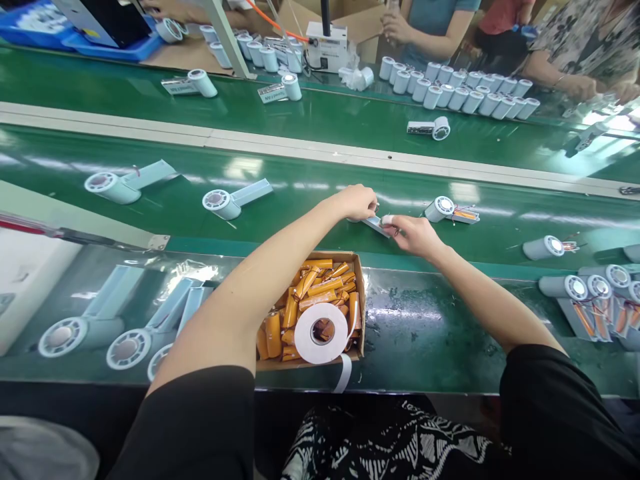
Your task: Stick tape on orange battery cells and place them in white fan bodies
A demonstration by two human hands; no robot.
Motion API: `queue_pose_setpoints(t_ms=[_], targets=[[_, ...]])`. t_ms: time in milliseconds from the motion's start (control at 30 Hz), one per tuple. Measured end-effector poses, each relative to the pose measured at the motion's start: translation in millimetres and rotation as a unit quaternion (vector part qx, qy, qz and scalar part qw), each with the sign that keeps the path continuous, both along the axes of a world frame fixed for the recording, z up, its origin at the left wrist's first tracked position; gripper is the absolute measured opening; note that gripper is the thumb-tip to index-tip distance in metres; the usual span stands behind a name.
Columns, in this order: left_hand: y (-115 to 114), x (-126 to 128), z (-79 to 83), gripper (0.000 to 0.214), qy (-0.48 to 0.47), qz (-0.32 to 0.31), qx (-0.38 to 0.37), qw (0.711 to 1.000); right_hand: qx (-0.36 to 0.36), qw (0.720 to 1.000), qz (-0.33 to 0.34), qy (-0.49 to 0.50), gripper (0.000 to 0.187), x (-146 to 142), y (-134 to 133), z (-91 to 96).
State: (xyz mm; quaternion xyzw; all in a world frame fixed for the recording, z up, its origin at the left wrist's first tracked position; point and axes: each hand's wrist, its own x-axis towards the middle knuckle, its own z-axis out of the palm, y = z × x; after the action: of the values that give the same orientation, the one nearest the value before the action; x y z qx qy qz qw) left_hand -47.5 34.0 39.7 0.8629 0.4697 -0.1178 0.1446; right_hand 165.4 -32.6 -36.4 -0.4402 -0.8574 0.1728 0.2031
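Note:
Both my hands meet over the near green conveyor belt point(300, 193). My left hand point(357, 201) curls over a pale blue fan unit point(376, 225), hiding most of it. My right hand point(413, 235) grips the same unit's handle end from the right. Just right of my hands lies another fan unit point(443, 208) with orange wiring showing. Below my arms sits a cardboard box point(361, 300) with several orange battery cells point(310, 293) and a roll of white tape point(321, 332) in it.
Two assembled fan units point(113, 187) point(223, 203) lie on the belt at left; more stand on my bench at lower left point(75, 333) and right point(595, 290). Across the far belt, other people stand behind rows of white cylinders point(460, 93).

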Motion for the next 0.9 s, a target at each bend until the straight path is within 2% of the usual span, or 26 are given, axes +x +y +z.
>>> queue_pose_setpoints(t_ms=[100, 267, 367, 433, 500, 567, 600, 667, 700, 733, 800, 833, 900], targets=[[-1, 4, -1.2, 0.036, -0.003, 0.033, 0.023, 0.999, -0.008, 0.997, -0.071, 0.004, 0.037, -1, 3, 2.7], [1, 10, -16.7, 0.042, -0.026, 0.070, 0.046, 0.996, -0.004, 0.981, -0.038, -0.190, 0.040, -12, 4, 16.3], [6, 14, -26.1, 0.039, -0.045, 0.090, 0.046, 0.994, -0.013, 0.965, -0.030, -0.259, 0.046, -24, 7, 26.3], [7, 15, -25.9, 0.038, -0.052, 0.100, 0.034, 0.993, -0.012, 0.955, -0.013, -0.295, 0.049, -32, 11, 33.2], [-2, 9, -17.3, 0.041, -0.072, 0.104, 0.032, 0.992, -0.010, 0.946, -0.003, -0.325, 0.047, -37, 14, 39.1], [-30, -10, -1.0, 0.048, -0.122, 0.098, 0.071, 0.985, -0.005, 0.941, -0.003, -0.339, 0.041, -37, 14, 41.1], [-53, -24, 8.4, 0.050, -0.151, 0.092, 0.096, 0.980, 0.001, 0.941, -0.004, -0.337, 0.039, -36, 13, 39.8], [-115, -57, 24.8, 0.045, -0.190, 0.071, 0.120, 0.972, 0.019, 0.948, -0.009, -0.317, 0.038, -32, 10, 32.2], [-150, -74, 30.1, 0.039, -0.188, 0.060, 0.102, 0.975, 0.026, 0.953, -0.015, -0.302, 0.039, -30, 9, 26.6], [-186, -89, 32.9, 0.036, -0.174, 0.040, 0.072, 0.981, 0.030, 0.958, -0.021, -0.285, 0.039, -28, 9, 20.8], [-247, -113, 31.3, 0.042, -0.150, 0.021, 0.058, 0.987, 0.029, 0.965, -0.036, -0.256, 0.038, -25, 9, 11.2], [-269, -121, 27.8, 0.045, -0.138, 0.017, 0.063, 0.988, 0.028, 0.969, -0.041, -0.244, 0.037, -22, 9, 8.8], [-296, -129, 18.1, 0.043, -0.124, 0.017, 0.086, 0.988, 0.038, 0.975, -0.052, -0.211, 0.033, -15, 4, 11.1]])
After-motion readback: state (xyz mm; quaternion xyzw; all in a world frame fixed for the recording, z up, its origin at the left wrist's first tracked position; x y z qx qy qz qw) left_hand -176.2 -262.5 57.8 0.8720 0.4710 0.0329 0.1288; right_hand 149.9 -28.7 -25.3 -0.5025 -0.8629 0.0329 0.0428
